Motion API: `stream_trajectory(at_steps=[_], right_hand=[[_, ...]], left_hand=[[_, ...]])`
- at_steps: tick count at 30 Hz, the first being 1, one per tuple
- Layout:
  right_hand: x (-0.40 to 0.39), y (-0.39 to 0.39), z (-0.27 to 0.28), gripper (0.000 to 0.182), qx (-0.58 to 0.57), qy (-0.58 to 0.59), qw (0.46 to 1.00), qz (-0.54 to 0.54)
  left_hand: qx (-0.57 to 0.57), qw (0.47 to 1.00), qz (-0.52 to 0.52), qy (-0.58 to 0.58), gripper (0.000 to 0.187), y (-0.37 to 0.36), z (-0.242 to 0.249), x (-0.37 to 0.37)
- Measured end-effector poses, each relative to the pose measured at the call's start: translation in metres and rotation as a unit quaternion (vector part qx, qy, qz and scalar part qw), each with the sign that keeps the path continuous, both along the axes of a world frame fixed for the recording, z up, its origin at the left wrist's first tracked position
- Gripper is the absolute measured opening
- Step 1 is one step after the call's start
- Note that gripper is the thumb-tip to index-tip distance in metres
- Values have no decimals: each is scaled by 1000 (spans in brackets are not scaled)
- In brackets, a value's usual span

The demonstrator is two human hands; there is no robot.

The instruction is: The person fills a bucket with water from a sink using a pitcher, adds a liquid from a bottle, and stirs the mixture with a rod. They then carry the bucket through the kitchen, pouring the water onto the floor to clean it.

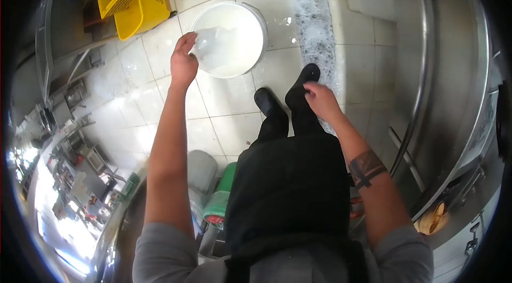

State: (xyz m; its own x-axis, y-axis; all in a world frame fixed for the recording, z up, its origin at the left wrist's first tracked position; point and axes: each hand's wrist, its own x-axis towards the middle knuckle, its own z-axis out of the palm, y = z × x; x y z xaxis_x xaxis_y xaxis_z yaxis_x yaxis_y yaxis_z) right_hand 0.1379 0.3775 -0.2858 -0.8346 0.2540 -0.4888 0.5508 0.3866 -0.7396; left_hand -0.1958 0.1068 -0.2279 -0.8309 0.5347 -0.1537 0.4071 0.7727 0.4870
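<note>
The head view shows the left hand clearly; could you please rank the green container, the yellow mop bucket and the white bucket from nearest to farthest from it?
1. White bucket: just to the right of the left hand.
2. Yellow mop bucket: ahead and to its left.
3. Green container: back beside the person's apron.

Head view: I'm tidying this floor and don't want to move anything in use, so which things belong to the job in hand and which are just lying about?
Job in hand, as it appears:
left hand with see-through container
white bucket beneath it
perhaps the foamy water

Seemingly just lying about:
yellow mop bucket
green tub
</note>
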Motion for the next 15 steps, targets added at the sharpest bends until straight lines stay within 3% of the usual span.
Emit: stream_trajectory(at_steps=[5, 8, 13, 15], right_hand=[[90, 26, 39, 23, -28, -136, 987, -74], [138, 32, 40, 23, 3, -96, 988, -120], [147, 32, 64, 22, -55, -108, 955, -269], [144, 31, 75, 23, -46, -85, 962, -254]], left_hand=[[-52, 989, -120, 73, 60, 63, 50, 2], [-65, 974, -192, 98, 59, 130, 72, 8], [20, 953, -250, 170, 57, 279, 91, 25], [98, 947, -242, 185, 55, 346, 78, 29]])
